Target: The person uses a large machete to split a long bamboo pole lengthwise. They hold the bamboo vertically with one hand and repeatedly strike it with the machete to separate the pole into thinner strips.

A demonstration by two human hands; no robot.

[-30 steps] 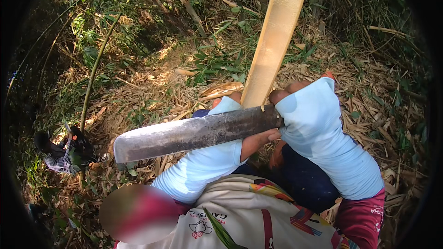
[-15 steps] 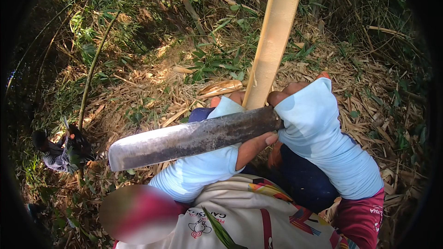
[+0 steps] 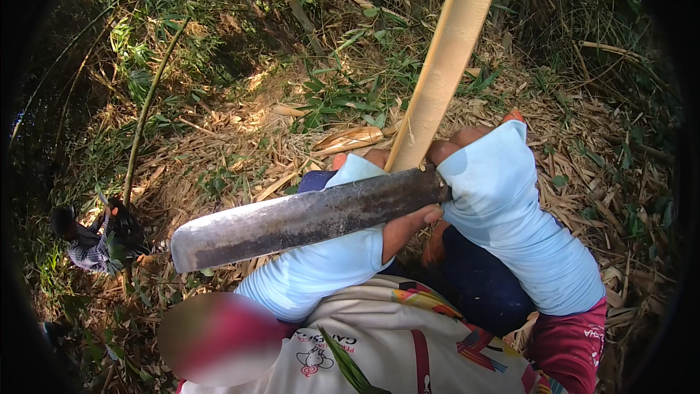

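Observation:
A pale yellow bamboo pole (image 3: 445,66) rises from between my hands toward the top edge. My left hand (image 3: 397,208), in a light blue sleeve, is closed around the pole's lower end, with fingertips showing above the blade. A long, dull grey machete blade (image 3: 292,222) lies across in front of that hand, its tip pointing left. My right hand (image 3: 456,149), also sleeved in light blue, grips the blade's handle end right beside the pole. The handle itself is hidden under the hand and sleeve.
Dry bamboo leaves and sheaths (image 3: 240,160) cover the sloping ground. A thin green stem (image 3: 146,113) leans at the left. Another person in a checked shirt (image 3: 87,241) crouches lower left. Green brush fills the top. My patterned cloth (image 3: 408,335) sits at the bottom.
The blade's tip has dipped slightly lower and left. Both hands stay closed at the pole's base.

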